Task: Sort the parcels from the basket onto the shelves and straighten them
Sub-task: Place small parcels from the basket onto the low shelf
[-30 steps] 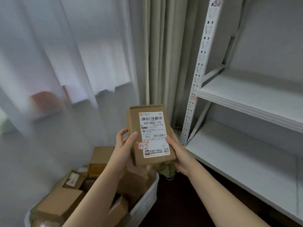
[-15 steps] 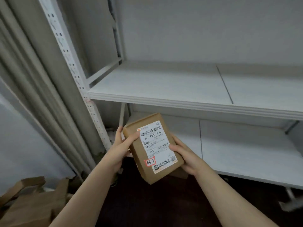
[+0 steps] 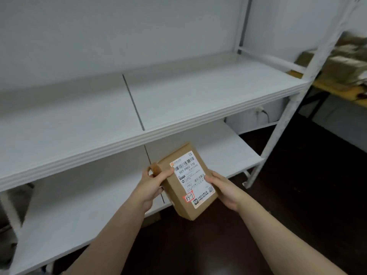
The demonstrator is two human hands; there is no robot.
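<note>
Both hands — left hand [image 3: 152, 187], right hand [image 3: 225, 190] — are gripping a parcel [image 3: 185, 182], fingers clamped on its sides. It's hovering tilted before the lower shelf [image 3: 234, 155] — blurry boxes [image 3: 341, 62], perhaps, far right.

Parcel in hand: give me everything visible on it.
The parcel is a small flat box of brown cardboard, closed. A white shipping label with barcodes and the print 507-P802 covers most of its upper face. A red-edged sticker handwritten 33-7 sits at the label's near left corner. It is held in the air, label up, turned askew, before the lower shelf. The left hand grips its left edge, the right hand its right edge.
</note>
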